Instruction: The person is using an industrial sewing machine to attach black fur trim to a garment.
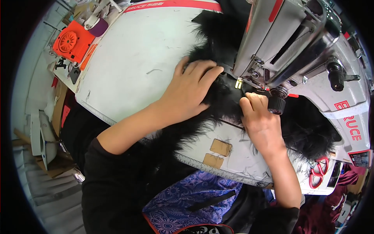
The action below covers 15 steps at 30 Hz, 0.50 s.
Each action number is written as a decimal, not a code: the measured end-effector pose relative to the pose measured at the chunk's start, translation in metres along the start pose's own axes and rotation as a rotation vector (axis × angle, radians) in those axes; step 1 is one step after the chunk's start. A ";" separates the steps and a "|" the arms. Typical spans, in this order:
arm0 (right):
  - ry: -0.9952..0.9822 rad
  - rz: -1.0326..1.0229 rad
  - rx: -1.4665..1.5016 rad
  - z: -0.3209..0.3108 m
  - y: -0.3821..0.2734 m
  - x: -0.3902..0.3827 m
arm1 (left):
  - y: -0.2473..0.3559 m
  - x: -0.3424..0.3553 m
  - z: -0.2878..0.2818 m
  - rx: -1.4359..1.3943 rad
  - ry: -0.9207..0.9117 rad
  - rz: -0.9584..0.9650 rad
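Note:
My left hand (193, 87) rests on black furry fabric (198, 132) left of the needle area, fingers apart, index fingertip near a dark strip running under the sewing machine (259, 39). Just right of it, below a small brass-coloured piece (239, 83) at the needle, my right hand (259, 121) is closed, fingertips pinching a narrow black braided strip (243, 92). More of the fur lies under and right of that hand, and the machine's black knob (276, 105) sits right beside its fingers.
The white table (128, 46) has a ruler edge and two tan patches (220, 147). An orange device (73, 41), purple cup (97, 26) and dark phone (74, 73) sit at the left. Red-handled scissors (317, 173) lie at the right, beside maroon cloth (319, 214).

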State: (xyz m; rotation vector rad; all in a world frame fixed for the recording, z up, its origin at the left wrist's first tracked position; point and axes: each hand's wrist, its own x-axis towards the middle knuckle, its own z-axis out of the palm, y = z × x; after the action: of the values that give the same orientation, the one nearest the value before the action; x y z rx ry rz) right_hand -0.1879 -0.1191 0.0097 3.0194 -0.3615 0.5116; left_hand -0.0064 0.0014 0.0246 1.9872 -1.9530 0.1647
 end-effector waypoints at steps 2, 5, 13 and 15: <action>0.032 0.005 0.012 0.000 0.002 0.000 | 0.011 -0.008 -0.008 0.054 0.173 -0.025; 0.086 0.077 0.113 -0.003 0.005 0.002 | 0.014 -0.028 -0.020 -0.099 0.049 -0.182; 0.140 0.078 0.160 0.001 0.001 -0.001 | 0.015 -0.063 -0.047 -0.010 -0.452 -0.190; 0.158 0.054 0.164 -0.001 0.000 -0.001 | 0.011 -0.062 -0.052 0.035 -0.508 -0.217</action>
State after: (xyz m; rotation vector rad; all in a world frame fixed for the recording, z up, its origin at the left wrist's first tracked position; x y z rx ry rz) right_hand -0.1888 -0.1192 0.0101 3.1026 -0.4104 0.8162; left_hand -0.0116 0.0766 0.0549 2.4230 -1.9946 -0.4006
